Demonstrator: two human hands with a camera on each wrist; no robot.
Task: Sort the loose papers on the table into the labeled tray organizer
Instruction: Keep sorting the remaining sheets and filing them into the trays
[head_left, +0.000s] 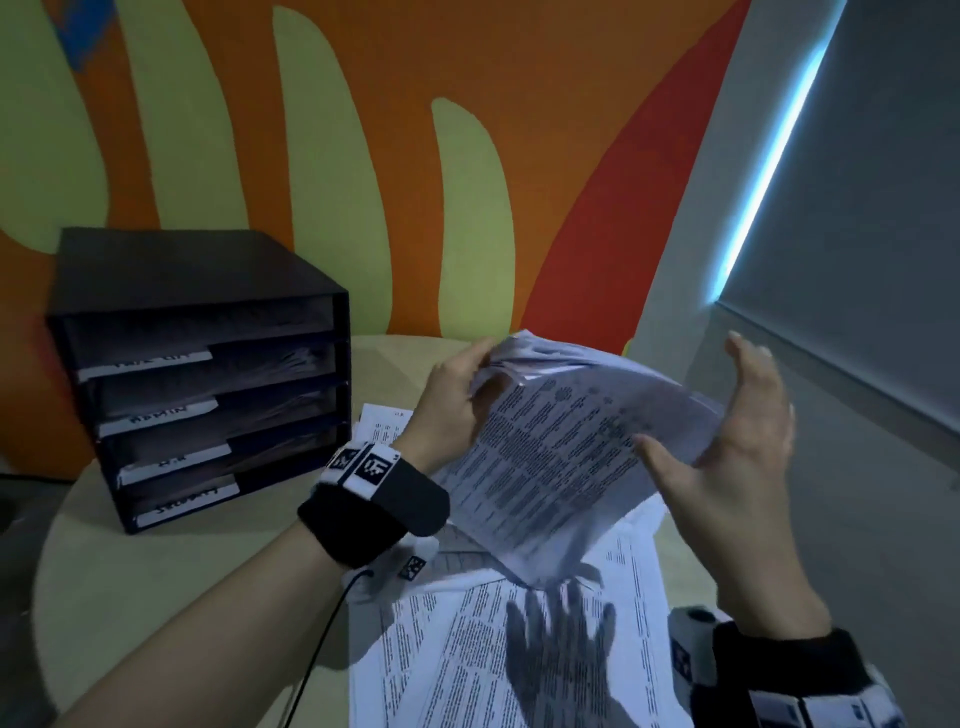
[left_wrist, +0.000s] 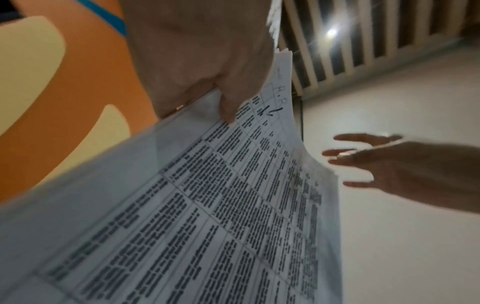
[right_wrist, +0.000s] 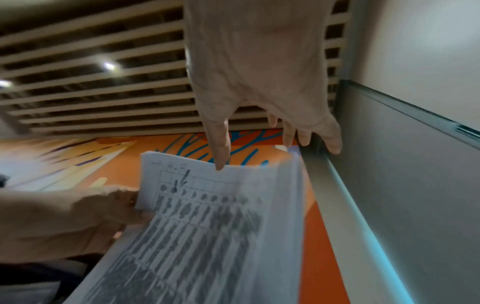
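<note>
My left hand (head_left: 457, 395) grips a stack of printed papers (head_left: 561, 457) by its upper left corner and holds it tilted above the table. "H.R" is handwritten at the head of the top sheet (left_wrist: 280, 96). My right hand (head_left: 737, 457) is beside the stack's right edge, fingers spread and straight, holding nothing. Its thumb (right_wrist: 221, 152) points at the stack's top edge (right_wrist: 221, 226); I cannot tell whether it touches. The black tray organizer (head_left: 208, 395) stands at the left with white labels on its shelves, one reading "ADMIN" (head_left: 156, 418).
More loose printed sheets (head_left: 467, 649) lie spread on the round pale table (head_left: 156, 597) under my hands. A cable runs from my left wristband (head_left: 374, 499) down across the table. A painted wall stands behind and a grey blind (head_left: 857, 234) at the right.
</note>
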